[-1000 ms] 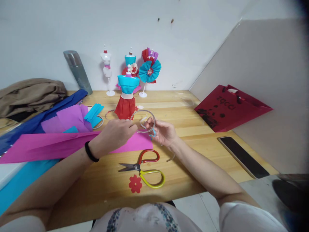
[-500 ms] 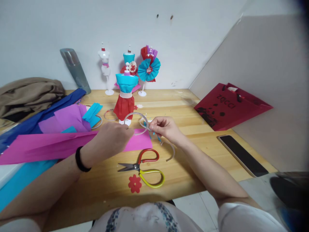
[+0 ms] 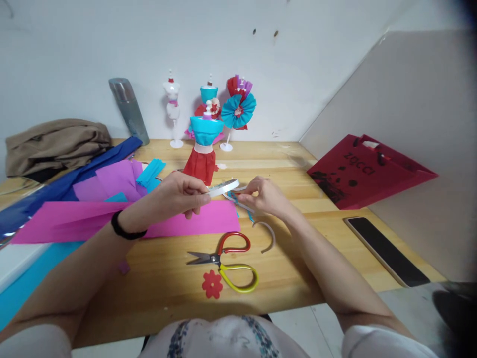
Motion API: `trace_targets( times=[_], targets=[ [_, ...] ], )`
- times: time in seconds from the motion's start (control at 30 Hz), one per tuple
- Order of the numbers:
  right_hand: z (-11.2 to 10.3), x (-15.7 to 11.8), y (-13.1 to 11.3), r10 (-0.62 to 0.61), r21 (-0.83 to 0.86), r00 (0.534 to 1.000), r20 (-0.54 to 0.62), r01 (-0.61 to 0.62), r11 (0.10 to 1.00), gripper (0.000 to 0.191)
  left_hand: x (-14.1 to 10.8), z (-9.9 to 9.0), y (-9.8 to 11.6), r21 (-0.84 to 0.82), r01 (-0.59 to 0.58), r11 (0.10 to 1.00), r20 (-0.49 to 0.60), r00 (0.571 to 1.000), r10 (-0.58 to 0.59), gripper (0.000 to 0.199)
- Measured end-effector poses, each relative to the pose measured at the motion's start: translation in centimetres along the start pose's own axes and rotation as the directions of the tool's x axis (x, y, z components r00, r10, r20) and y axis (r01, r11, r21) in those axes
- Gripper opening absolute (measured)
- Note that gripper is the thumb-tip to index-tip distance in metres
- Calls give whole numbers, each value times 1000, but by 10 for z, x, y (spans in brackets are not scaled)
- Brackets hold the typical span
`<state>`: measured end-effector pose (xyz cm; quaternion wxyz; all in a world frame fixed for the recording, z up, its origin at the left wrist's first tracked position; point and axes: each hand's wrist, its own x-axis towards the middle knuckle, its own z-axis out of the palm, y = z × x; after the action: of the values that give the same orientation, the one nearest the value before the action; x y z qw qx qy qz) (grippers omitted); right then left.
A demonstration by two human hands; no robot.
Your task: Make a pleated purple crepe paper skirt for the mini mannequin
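My left hand (image 3: 185,195) is closed on a narrow roll of white tape (image 3: 223,188), held nearly edge-on above the table. Just to its right, my right hand (image 3: 263,196) has thumb and forefinger pinched together. Whether a tape end lies between them is too small to tell. Thin white strips and blue scraps (image 3: 250,215) lie under the right fingers. Behind the roll stands a small dress form in a blue top and red skirt (image 3: 203,149). Scissors (image 3: 216,259) with red and yellow handles lie open in front, beside a red paper flower (image 3: 212,284).
A pink sheet (image 3: 93,216) and purple paper (image 3: 112,181) lie at the left. Other dress forms (image 3: 173,112) and a grey bottle (image 3: 130,112) stand by the wall. At the right are a phone (image 3: 385,251), a red paper bag (image 3: 357,171) and a curved strip (image 3: 273,236).
My left hand has turned, tilting the tape roll from a full ring to nearly edge-on. My right hand stays close beside it. The whole view has shifted slightly.
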<state>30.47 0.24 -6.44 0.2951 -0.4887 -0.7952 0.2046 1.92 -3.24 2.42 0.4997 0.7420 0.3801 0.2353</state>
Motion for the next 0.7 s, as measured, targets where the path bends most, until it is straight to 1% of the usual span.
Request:
trace_targets(
  times=[0.07,0.13,0.23,0.33,0.4,0.43,0.47,0.53,0.6,0.63,0.7],
  targets=[
    [-1,0,-2,-60,-116,997,43,65,991,19,1,0,0,-9,31,999,-13,999,-31,20],
    [-2,1,-2,-101,-147,991,90,113,983,21,1,1,0,-3,54,999,-22,998,-54,20],
    [-2,2,0,-83,-66,986,145,94,993,30,2,1,0,18,74,997,-36,997,-73,19],
    [-5,3,2,-17,14,987,162,15,1000,30,3,2,1,42,97,994,-50,994,-95,18],
    [-7,3,1,38,54,989,140,-46,997,27,3,3,2,59,104,993,-56,993,-101,18],
    [-9,3,1,42,81,993,110,-51,995,25,3,3,2,63,101,993,-54,994,-98,18],
    [-11,4,-1,23,117,997,67,-31,993,22,3,2,1,63,94,994,-49,995,-91,17],
    [-14,5,-5,-41,215,998,-46,50,975,16,3,2,-1,53,69,996,-37,997,-67,17],
    [-18,5,-11,-49,341,991,-126,90,936,14,3,1,-4,39,38,999,-14,999,-38,18],
    [-19,5,-16,-25,413,991,-129,77,908,15,4,0,-6,31,21,999,3,1000,-21,19],
    [-22,5,-27,23,557,997,-69,19,830,21,5,-1,-8,3,-18,1000,44,999,18,21]
  ],
)
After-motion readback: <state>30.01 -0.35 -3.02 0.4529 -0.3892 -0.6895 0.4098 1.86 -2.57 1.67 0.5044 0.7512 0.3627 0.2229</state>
